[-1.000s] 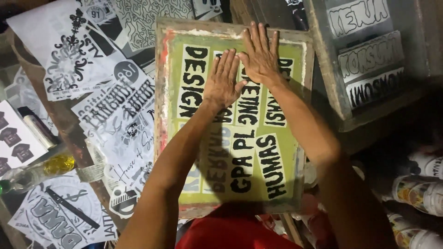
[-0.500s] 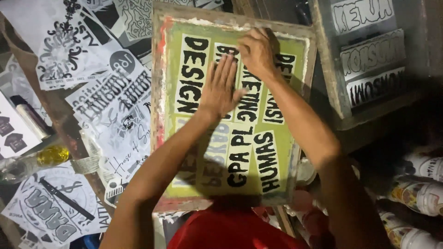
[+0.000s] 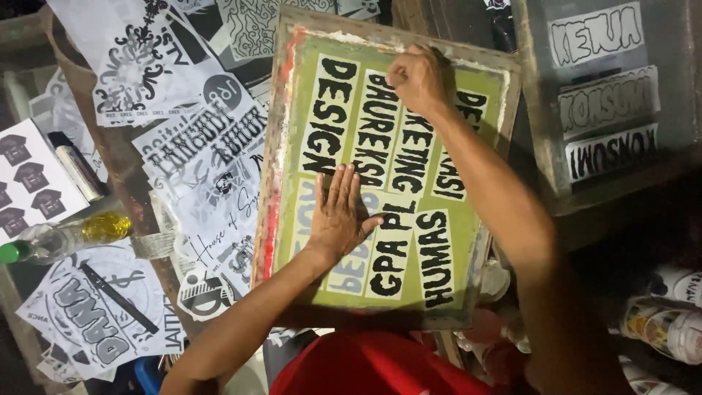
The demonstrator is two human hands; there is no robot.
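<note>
Screen-printing frame [image 3: 292, 95], wooden-edged with a yellow-green mesh carrying black block lettering on pale strips, lies tilted across the middle of the cluttered tabletop [image 3: 121, 164], its near edge toward the person's red shirt [image 3: 373, 366]. On it the left hand [image 3: 338, 216] lies flat, fingers spread and straight, its grip open and pressing on the lower lettering strips. The right hand [image 3: 415, 77] is curled into a loose fist at the far edge of the mesh, knuckles down; I cannot tell whether its grip pinches anything or only rubs the surface. Around the frame lie black-and-white printed sheets [image 3: 205, 161], a small bottle of yellow liquid [image 3: 66, 235], a marker [image 3: 77, 170], and to the right a second frame [image 3: 607, 95] with more lettering, above some cans [image 3: 669, 322]. As I judge it, the risk is a strip shifting or creasing under uneven pressure, since the two hands bear on the mesh well apart; the frame could also slide on the loose papers beneath it.
</note>
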